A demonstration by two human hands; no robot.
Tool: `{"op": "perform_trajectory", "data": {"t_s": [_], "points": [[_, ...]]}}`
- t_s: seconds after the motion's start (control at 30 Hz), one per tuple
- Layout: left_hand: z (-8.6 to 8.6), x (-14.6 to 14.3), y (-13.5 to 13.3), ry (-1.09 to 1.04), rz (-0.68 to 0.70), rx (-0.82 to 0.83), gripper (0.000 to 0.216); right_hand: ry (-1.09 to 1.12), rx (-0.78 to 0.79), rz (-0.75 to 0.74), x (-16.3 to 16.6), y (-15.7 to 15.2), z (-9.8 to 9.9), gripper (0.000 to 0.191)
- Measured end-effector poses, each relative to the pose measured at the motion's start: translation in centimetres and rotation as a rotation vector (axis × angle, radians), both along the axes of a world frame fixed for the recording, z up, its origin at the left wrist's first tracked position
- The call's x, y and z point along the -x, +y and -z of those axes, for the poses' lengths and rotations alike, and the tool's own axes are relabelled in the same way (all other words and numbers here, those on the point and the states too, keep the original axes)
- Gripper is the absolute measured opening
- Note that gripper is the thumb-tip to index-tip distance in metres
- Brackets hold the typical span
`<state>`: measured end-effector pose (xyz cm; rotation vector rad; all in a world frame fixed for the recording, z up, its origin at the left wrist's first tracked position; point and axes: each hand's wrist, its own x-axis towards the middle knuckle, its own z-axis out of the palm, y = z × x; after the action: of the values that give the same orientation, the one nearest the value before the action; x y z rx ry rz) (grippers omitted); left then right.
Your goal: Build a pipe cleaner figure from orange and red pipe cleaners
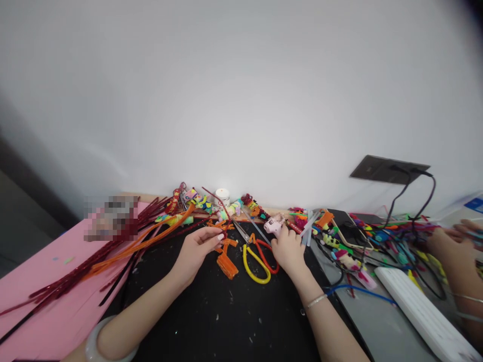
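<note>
My left hand point(199, 250) is closed in a pinch on a dark red pipe cleaner point(218, 199), whose free end sticks up toward the wall. Just below those fingertips lies a folded orange pipe-cleaner piece point(227, 265) on the black mat point(226, 322). My right hand point(290, 249) is wrapped round a pale pink glue gun point(274, 224), its nozzle end pointing left. Between the hands rest scissors point(256, 266) with one yellow and one red handle loop, blades toward the wall. Small orange bits lie beside the blades.
Red and orange pipe cleaners point(109, 251) spread over a pink sheet point(49, 296) at left. A white tub point(222, 196) and colourful pipe-cleaner figures line the wall. At right are a white power strip point(418, 306), cables, a socket plate point(388, 171) and another person's hands point(451, 249).
</note>
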<state>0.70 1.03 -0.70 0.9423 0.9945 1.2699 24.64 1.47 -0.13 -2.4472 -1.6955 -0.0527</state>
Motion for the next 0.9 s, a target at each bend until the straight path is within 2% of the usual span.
{"op": "perform_trajectory", "data": {"t_s": [0.07, 0.17, 0.23, 0.3, 0.33, 0.4, 0.57, 0.67, 0.77, 0.9], "points": [[-0.1, -0.1, 0.0, 0.040, 0.013, -0.014, 0.028, 0.014, -0.068, -0.001, -0.2, 0.1, 0.0, 0.051], [-0.2, -0.2, -0.1, 0.114, 0.052, -0.040, 0.025, 0.097, -0.287, -0.065, -0.6, 0.2, -0.3, 0.044], [-0.1, -0.3, -0.2, 0.170, 0.098, -0.069, 0.022, 0.231, -0.454, -0.268, -0.6, 0.1, -0.5, 0.036], [-0.1, -0.4, -0.4, 0.238, 0.160, -0.112, 0.018, 0.386, -0.565, -0.544, -0.2, -0.3, -0.6, 0.029], [0.0, -0.5, -0.5, 0.275, 0.194, -0.134, 0.016, 0.444, -0.587, -0.655, 0.2, -0.5, -0.5, 0.027], [0.0, -0.5, -0.6, 0.356, 0.253, -0.177, 0.013, 0.535, -0.594, -0.756, 1.2, -1.1, -0.2, 0.024], [-0.2, -0.4, -0.8, 0.530, 0.328, -0.311, 0.013, 0.766, -0.516, -0.750, 3.4, -1.7, 0.3, 0.007], [-0.3, -0.3, -0.8, 0.559, 0.337, -0.343, 0.014, 0.883, -0.465, -0.739, 3.6, -1.7, 0.5, 0.010], [-0.2, -0.3, -0.7, 0.532, 0.323, -0.309, 0.013, 0.976, -0.442, -0.699, 3.6, -1.6, 0.7, 0.011], [0.0, -0.3, -0.5, 0.418, 0.268, -0.180, 0.014, 1.063, -0.425, -0.633, 3.7, -1.7, 0.9, 0.009]]}}
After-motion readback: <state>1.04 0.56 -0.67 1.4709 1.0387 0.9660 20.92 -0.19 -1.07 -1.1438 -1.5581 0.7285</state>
